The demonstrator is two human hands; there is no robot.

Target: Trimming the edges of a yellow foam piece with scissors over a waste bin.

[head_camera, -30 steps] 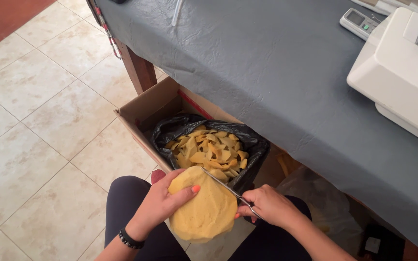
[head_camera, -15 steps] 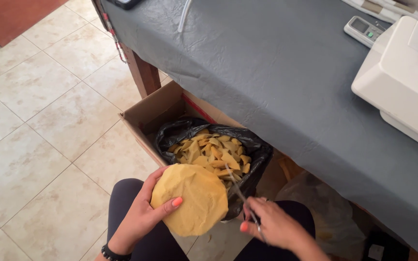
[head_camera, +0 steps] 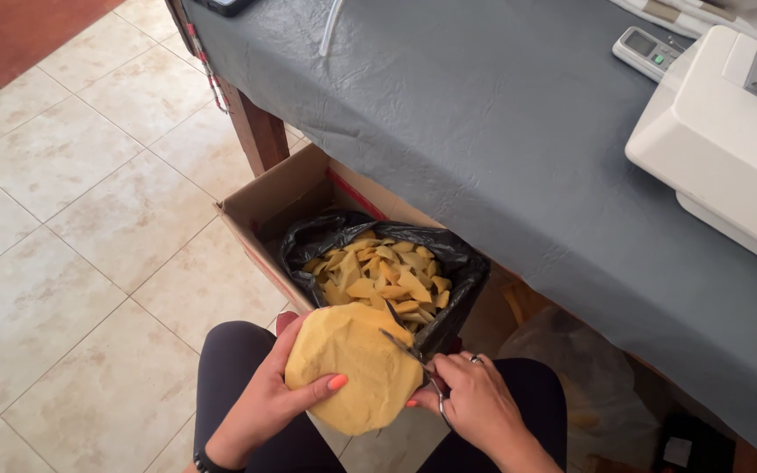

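Left hand (head_camera: 266, 405): fingers clamped on the yellow disc (head_camera: 354, 368), thumb across its face, over the lap.
Right hand (head_camera: 477, 403): fingers closed round the scissors (head_camera: 412, 355), blades at the disc's upper edge.
Done: many yellow scraps (head_camera: 378, 280) already lie in the bag (head_camera: 462, 263) (just beyond the fingertips).
Left: the rim looks uneven; trimming seems unfinished.

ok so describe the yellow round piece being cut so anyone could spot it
Below the grey-clothed table stands a cardboard box lined with a black bag of yellow scraps. Just in front, over the person's lap, the left hand holds the yellow disc: the one large whole piece, scissors at its edge.
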